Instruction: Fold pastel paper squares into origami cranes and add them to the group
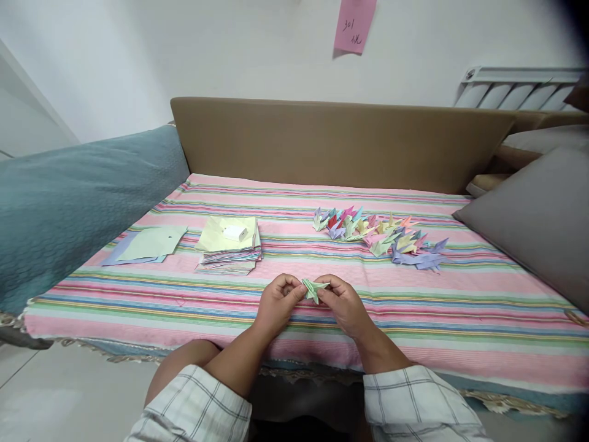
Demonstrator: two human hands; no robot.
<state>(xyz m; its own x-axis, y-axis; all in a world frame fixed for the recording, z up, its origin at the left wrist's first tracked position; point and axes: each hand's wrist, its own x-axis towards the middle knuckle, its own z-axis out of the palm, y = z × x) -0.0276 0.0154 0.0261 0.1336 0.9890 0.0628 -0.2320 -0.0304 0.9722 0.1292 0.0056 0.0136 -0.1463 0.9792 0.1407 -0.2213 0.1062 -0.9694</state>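
Observation:
A small pale green folded paper crane is pinched between my two hands, above the near part of the striped cloth. My left hand is closed on its left end, thumb and index finger together. On the other side, my right hand grips the right part between thumb and fingers. Parts of the paper are hidden behind my fingertips. Beyond my hands to the right lie several finished paper cranes in many colours, crowded together.
A stack of coloured square paper bears a small white block. Loose green and purple sheets lie farther left. A brown sofa back stands behind; a blue armrest and grey cushion flank the striped cloth.

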